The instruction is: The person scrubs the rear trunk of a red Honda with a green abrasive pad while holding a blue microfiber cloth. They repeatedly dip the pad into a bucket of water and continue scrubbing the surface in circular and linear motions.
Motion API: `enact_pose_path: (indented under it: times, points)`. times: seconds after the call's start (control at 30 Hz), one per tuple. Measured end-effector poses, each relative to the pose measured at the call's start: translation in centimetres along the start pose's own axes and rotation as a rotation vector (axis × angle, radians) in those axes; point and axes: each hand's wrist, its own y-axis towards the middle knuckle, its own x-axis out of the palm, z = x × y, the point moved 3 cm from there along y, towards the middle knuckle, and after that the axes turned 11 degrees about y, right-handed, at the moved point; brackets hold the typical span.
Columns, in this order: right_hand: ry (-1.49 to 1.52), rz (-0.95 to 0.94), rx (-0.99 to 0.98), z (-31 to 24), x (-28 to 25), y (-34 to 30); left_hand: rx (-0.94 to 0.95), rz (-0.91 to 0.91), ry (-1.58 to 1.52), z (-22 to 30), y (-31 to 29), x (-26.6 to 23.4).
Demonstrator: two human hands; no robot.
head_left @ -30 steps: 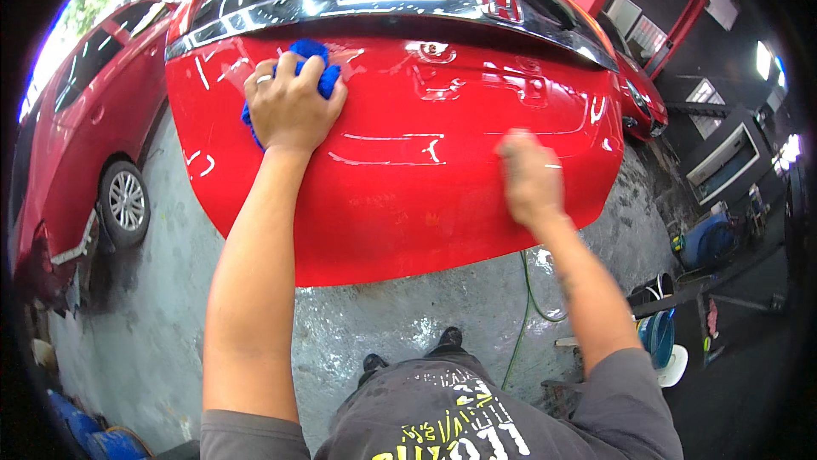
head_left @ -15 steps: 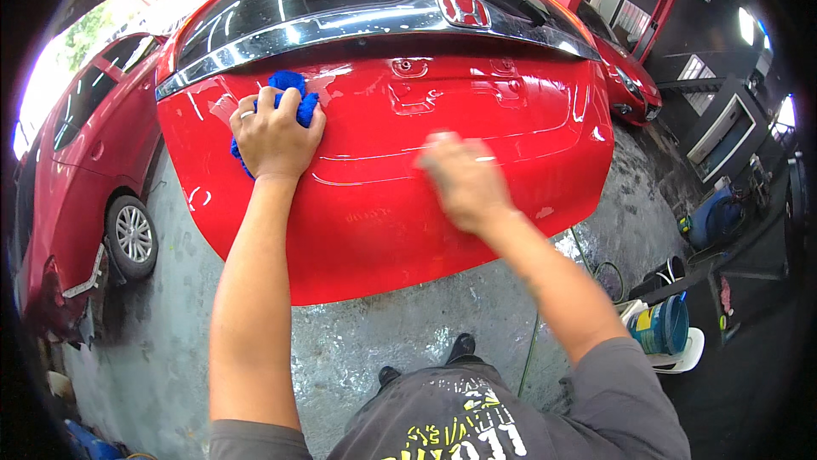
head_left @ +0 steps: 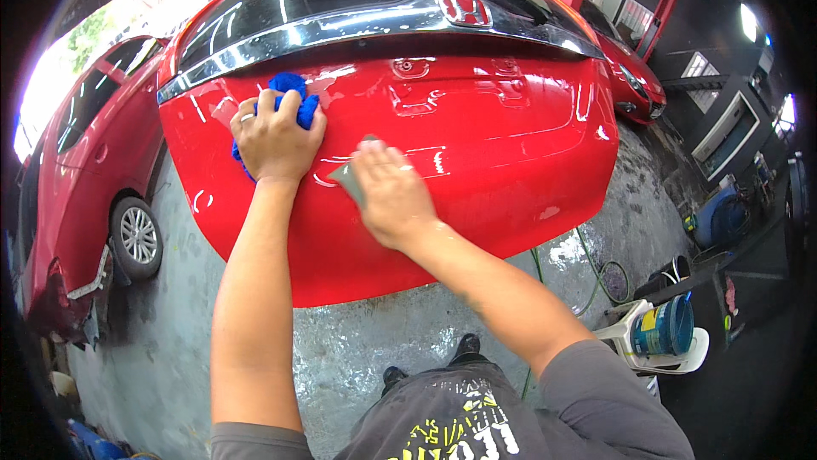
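In front of me is the red tailgate (head_left: 477, 196) of a car, its painted panel wet and shiny. My left hand (head_left: 277, 141) grips a bunched blue microfibre cloth (head_left: 289, 83) and rests with it on the upper left of the panel. My right hand (head_left: 393, 196) lies flat over a grey-green sheet of sandpaper (head_left: 347, 181), pressing it to the panel left of the middle. Most of the sheet is hidden under my fingers; one corner sticks out on the left. A chrome trim strip (head_left: 340, 24) runs above, below the rear window.
A red car (head_left: 94, 145) stands close on the left, and another red car (head_left: 625, 77) stands behind on the right. A white plastic stool (head_left: 694, 358) bears a blue-green bucket (head_left: 664, 328) at the right. A green hose (head_left: 625, 281) lies on the wet floor (head_left: 340, 375).
My right hand has slid left across the panel with the sandpaper, towards my left hand. My left hand and the blue cloth have stayed in place.
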Motion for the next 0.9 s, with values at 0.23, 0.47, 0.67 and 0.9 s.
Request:
enact_pose_path:
  times: [0.23,0.47,0.67,0.9]
  points:
    - [-0.076,-0.229,0.345,12.8,-9.6,-3.6,-0.021,-0.02,0.007,-1.5,-0.7,-0.4]
    - [-0.161,-0.042,0.203,7.3,-3.5,-1.0,-0.031,-0.027,0.063,-0.9,-0.5,0.2]
    - [0.014,-0.177,-0.032,3.3,-1.8,1.2,-0.005,-0.052,0.043,-1.3,-0.5,-0.3]
    - [-0.425,0.167,0.439,22.6,-12.2,-5.7,-0.024,-0.004,0.018,0.3,-0.4,-0.4]
